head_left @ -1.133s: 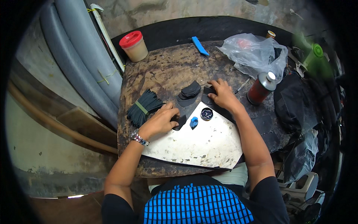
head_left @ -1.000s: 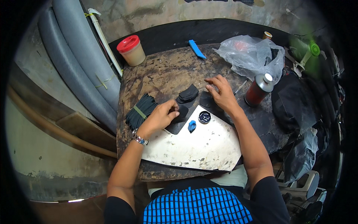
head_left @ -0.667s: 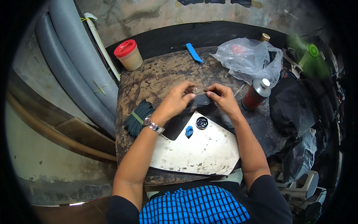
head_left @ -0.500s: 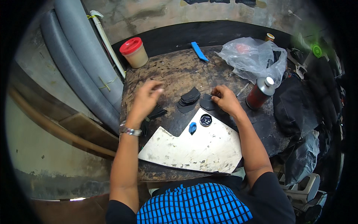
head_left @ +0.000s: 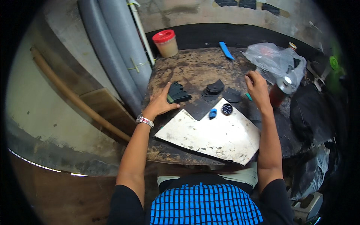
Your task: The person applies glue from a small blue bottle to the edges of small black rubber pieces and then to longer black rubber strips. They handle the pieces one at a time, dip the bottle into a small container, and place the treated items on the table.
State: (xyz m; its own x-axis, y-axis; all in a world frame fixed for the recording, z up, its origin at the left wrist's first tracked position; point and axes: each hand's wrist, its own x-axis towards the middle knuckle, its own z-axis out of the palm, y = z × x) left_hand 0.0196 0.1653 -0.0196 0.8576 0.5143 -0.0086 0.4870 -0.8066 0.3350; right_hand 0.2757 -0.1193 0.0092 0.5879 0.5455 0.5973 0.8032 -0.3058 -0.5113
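Observation:
My left hand (head_left: 159, 103) lies palm down on the left end of a bundle of dark strips (head_left: 179, 93) tied with a green band, with the thumb tucked along its near side. My right hand (head_left: 257, 87) hovers at the right of the worn table (head_left: 195, 67), fingers curled, close to a dark red bottle (head_left: 279, 92). I cannot make out anything in it. Between the hands lies a small pile of black cut pieces (head_left: 213, 89) and one more black piece (head_left: 232, 96). A small teal thing (head_left: 248, 96) lies under the right wrist.
A pale metal sheet (head_left: 213, 137) covers the table's near side, with a blue bit (head_left: 213, 113) and a round black tin (head_left: 227, 108) at its far edge. At the back stand a red-lidded jar (head_left: 166, 43), a blue tool (head_left: 226, 50) and a plastic bag (head_left: 275, 60). Grey pipes (head_left: 112, 56) run along the left.
My left hand left the black pieces in the middle and moved left onto the bundle of strips. My right hand drew away to the right, toward the bottle.

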